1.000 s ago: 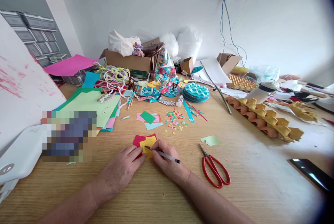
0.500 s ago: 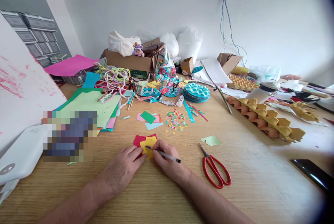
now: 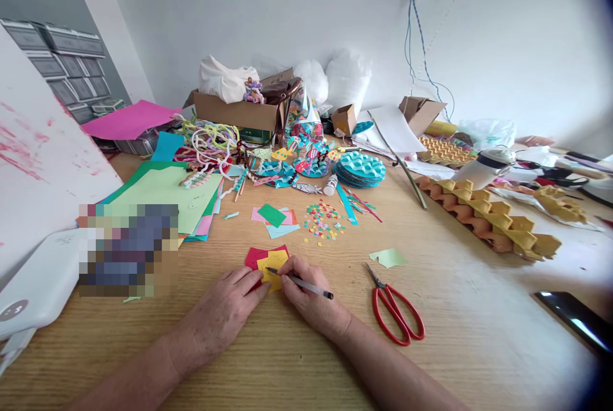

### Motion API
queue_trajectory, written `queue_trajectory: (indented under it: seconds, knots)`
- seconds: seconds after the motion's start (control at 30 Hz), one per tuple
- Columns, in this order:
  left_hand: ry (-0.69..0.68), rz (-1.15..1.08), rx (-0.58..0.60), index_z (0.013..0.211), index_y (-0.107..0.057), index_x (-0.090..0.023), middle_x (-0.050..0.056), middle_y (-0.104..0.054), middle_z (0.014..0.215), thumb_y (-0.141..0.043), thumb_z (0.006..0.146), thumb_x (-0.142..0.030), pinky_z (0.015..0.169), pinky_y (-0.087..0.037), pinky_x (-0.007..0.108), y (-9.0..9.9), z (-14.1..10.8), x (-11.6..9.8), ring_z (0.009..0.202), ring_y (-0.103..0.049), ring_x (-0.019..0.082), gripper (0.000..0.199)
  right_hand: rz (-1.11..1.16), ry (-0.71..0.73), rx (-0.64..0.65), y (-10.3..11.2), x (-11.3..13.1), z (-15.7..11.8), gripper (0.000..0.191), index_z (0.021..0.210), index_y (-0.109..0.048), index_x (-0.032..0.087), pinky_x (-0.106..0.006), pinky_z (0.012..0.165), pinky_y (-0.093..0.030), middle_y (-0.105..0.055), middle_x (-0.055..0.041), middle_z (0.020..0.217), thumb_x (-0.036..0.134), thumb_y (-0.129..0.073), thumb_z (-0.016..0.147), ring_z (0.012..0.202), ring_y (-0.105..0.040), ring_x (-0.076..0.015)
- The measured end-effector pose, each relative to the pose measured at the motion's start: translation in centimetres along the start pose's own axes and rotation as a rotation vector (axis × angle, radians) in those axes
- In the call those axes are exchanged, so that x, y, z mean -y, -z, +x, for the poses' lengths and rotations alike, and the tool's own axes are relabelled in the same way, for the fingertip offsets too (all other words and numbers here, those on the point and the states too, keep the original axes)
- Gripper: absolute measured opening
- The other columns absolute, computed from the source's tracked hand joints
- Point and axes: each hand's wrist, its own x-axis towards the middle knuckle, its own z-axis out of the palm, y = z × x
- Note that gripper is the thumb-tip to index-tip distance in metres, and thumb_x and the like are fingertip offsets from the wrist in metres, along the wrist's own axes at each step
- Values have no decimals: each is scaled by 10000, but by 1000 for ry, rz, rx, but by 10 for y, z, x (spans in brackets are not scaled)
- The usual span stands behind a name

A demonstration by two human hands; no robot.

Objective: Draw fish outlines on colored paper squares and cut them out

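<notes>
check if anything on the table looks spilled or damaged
Coloured paper dots lie strewn loose on the table, a few apart from the rest, as if spilled, though possibly left so. The pale green scrap near the scissors has a notched edge, probably from cutting.

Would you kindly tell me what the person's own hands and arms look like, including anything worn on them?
The left hand and right hand are ungloved; no ring, watch or bracelet shows, though parts of both are hidden. The left forearm and right forearm are bare down to the picture's lower edge, with no sleeve in view.
</notes>
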Motion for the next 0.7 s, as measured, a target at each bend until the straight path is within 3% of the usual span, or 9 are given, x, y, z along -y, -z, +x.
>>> queue_trajectory:
  seconds: [0.7]
  knots:
    - [14, -21, -1, 1136, -591, -148, 95, -633, 1035, -381, 898, -78, 791, -524, 370, 0, 0, 0, 923, -575, 230, 325, -10, -12, 13, 1, 2, -1, 97, 730, -504, 198, -203, 506, -348, -520, 40, 577, 125, -456, 773, 509, -450, -102]
